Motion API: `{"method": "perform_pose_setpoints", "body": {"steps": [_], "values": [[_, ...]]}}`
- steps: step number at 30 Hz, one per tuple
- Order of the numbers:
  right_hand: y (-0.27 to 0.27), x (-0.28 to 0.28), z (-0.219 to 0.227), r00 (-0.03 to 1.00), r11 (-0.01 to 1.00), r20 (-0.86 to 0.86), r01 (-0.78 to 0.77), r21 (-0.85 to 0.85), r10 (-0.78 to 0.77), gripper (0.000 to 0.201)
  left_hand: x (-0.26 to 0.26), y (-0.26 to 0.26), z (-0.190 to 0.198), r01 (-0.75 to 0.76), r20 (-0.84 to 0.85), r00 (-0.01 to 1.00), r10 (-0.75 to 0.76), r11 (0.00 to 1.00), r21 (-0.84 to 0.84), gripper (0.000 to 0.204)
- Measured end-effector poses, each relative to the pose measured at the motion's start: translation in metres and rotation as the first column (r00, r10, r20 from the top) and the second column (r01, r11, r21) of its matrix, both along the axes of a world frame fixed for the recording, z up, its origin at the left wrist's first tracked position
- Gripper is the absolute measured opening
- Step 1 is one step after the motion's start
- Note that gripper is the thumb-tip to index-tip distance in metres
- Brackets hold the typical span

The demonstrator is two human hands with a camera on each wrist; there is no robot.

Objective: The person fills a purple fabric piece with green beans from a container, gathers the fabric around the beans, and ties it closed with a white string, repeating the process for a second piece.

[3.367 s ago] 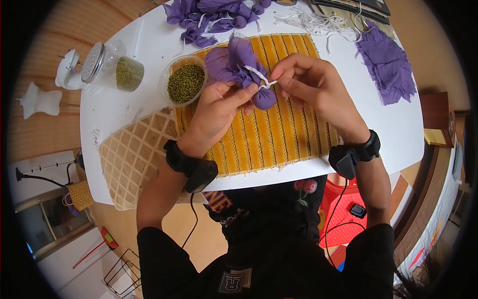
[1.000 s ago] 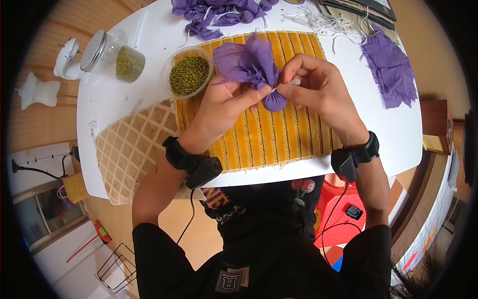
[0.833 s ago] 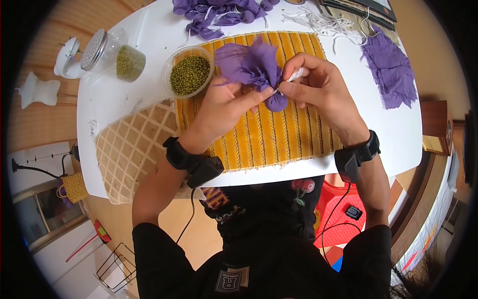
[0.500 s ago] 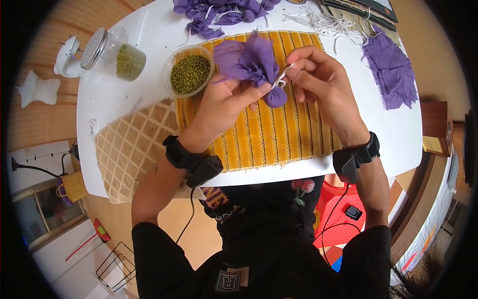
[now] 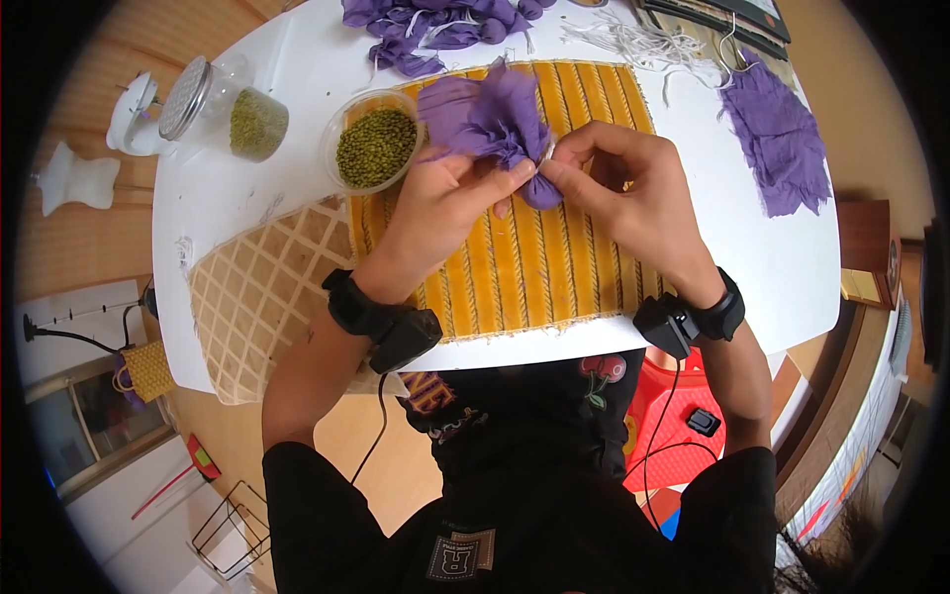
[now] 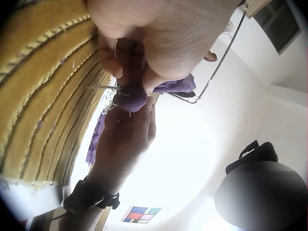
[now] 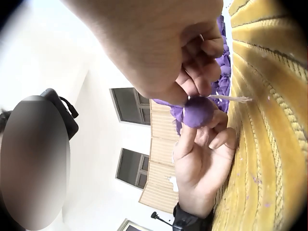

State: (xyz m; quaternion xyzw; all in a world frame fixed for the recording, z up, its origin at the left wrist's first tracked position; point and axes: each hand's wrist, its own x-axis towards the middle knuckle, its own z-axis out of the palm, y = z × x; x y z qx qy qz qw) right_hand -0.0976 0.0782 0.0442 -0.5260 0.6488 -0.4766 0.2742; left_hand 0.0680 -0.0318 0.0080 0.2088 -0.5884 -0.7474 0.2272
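A purple cloth bundle (image 5: 507,114) has a round, filled ball (image 7: 198,112) at one end and loose ruffled cloth at the other. My left hand (image 5: 440,206) pinches its neck between thumb and fingers, the ball sticking out past the thumb. White string (image 5: 547,153) runs round the neck, and my right hand (image 5: 633,193) pinches it close beside the ball. A string end (image 7: 236,99) pokes out beyond the ball in the right wrist view. In the left wrist view the ball (image 6: 131,97) sits between the two hands.
Beneath the hands lies a yellow striped mat (image 5: 534,287). Left of it stand a bowl of green beans (image 5: 376,148) and a jar (image 5: 259,124). Purple bundles (image 5: 435,25), white strings (image 5: 643,45) and a purple cloth (image 5: 777,139) lie toward the far side.
The right hand first pulled the string into a looped strand up and away from the neck, then came back to pinch it close at the neck. The left hand kept its grip.
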Motion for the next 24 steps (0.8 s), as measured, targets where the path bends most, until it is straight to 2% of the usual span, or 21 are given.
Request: {"method": "perform_pose_setpoints", "body": {"steps": [1, 5, 7, 11, 13, 17, 19, 24], "values": [[0.0, 0.0, 0.0, 1.0, 0.999, -0.013, -0.011, 0.045, 0.012, 0.014, 0.0, 0.0, 0.002, 0.019, -0.006, 1.0, -0.019, 1.0, -0.012, 0.02], [-0.001, -0.002, 0.001, 1.0, 0.999, -0.016, -0.003, 0.032, 0.004, 0.016, 0.001, -0.002, 0.002, 0.054, 0.011, 0.999, -0.053, 0.998, -0.045, 0.021], [-0.002, -0.003, 0.0, 0.998, 1.0, 0.065, -0.004, -0.005, 0.005, 0.014, 0.0, -0.001, 0.003, 0.051, -0.003, 0.999, -0.051, 0.999, -0.018, 0.023], [-0.002, -0.012, -0.002, 0.984, 0.999, 0.177, -0.022, 0.028, 0.017, 0.013, 0.003, -0.003, -0.001, 0.05, 0.003, 0.999, -0.051, 0.997, 0.052, 0.023], [-0.002, -0.018, -0.006, 0.981, 0.986, 0.138, -0.149, 0.079, 0.137, 0.013, 0.003, -0.003, -0.001, 0.038, 0.047, 0.998, -0.04, 0.998, 0.045, 0.024], [-0.001, -0.018, -0.003, 0.968, 0.98, 0.193, -0.177, 0.089, 0.157, 0.011, 0.003, -0.003, -0.002, 0.03, 0.045, 0.998, -0.032, 0.998, 0.05, 0.025], [-0.001, -0.019, 0.0, 0.93, 0.978, 0.334, -0.191, 0.083, 0.153, 0.011, 0.002, -0.003, -0.002, 0.057, -0.037, 0.998, -0.056, 0.998, 0.035, 0.025], [0.0, -0.015, 0.014, 0.877, 0.975, 0.466, -0.193, 0.112, 0.12, 0.013, 0.002, -0.003, 0.002, 0.071, -0.043, 0.997, -0.07, 0.997, 0.004, 0.025]]}}
